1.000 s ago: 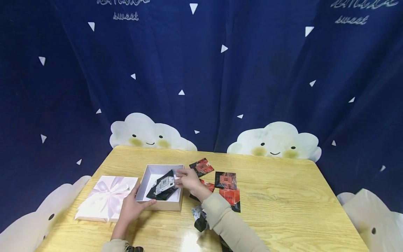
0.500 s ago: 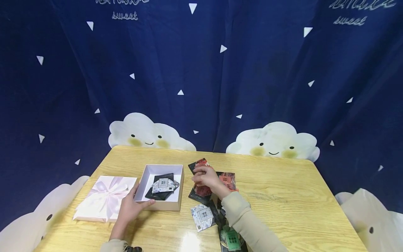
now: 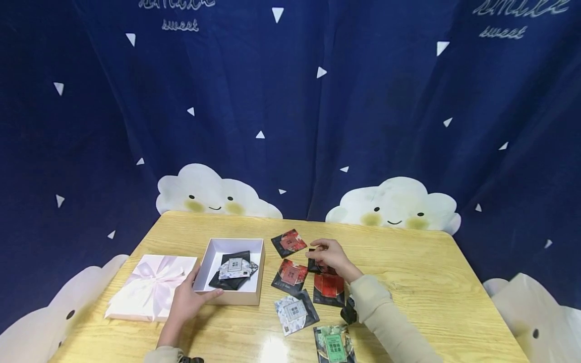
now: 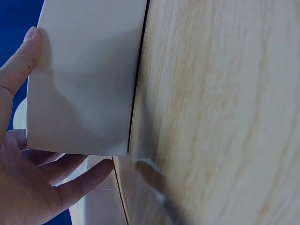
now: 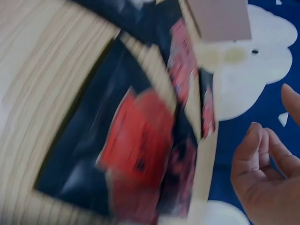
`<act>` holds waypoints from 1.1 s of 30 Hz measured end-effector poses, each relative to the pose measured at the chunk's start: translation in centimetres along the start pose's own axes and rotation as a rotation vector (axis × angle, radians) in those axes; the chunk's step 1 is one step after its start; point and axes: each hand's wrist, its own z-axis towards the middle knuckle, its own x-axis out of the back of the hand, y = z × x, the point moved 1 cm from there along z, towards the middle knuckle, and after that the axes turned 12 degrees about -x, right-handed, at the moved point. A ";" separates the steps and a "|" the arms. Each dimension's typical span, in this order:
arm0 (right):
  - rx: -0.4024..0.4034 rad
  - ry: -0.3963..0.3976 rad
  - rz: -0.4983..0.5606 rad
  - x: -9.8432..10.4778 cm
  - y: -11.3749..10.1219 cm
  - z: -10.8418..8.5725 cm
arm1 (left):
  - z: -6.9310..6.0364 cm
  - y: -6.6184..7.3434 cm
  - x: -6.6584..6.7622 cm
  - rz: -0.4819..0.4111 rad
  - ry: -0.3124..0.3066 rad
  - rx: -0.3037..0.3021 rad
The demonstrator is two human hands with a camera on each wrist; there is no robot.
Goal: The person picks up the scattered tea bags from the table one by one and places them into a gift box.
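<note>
My left hand (image 3: 185,301) holds the near left corner of an open white gift box (image 3: 236,297). In the left wrist view, its thumb is on the top edge and its fingers lie along the adjoining side. Inside the box are black sachets and a white-and-blue sachet (image 3: 235,268). My right hand (image 3: 333,258) is over a black-and-red sachet (image 3: 312,263), which it partly covers. Its fingers are bent and hold nothing visible. Close by lie more black-and-red sachets, one at the back (image 3: 290,243), one in the middle (image 3: 289,275) and one nearer me (image 3: 329,288).
A white lid with a pale ribbon bow (image 3: 154,287) lies left of the box. Nearer me on the table (image 3: 408,282) are a white-and-blue sachet (image 3: 292,315) and a green one (image 3: 335,347). A dark blue curtain (image 3: 290,101) hangs behind.
My right hand has let go of a white-and-blue sachet in the box, then moved right, past the middle red sachets, to the back right one. My left hand stays at the box corner.
</note>
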 end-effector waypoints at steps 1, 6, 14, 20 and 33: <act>0.006 0.015 -0.006 0.4 0.3 0.1 | 0.0 0.0 0.0 0.000 0.000 0.002; 0.032 0.104 -0.081 2.3 1.6 0.6 | -0.1 0.0 0.1 0.000 -0.003 0.010; 0.081 0.050 -0.232 4.4 3.6 1.9 | -0.1 -0.2 0.0 -0.014 0.008 0.005; 0.101 -0.023 -0.246 5.1 4.9 2.6 | 0.1 -0.2 0.0 -0.014 -0.002 0.011; 0.189 0.155 -0.602 4.6 5.4 2.7 | 0.1 -0.4 -0.1 -0.006 0.000 0.007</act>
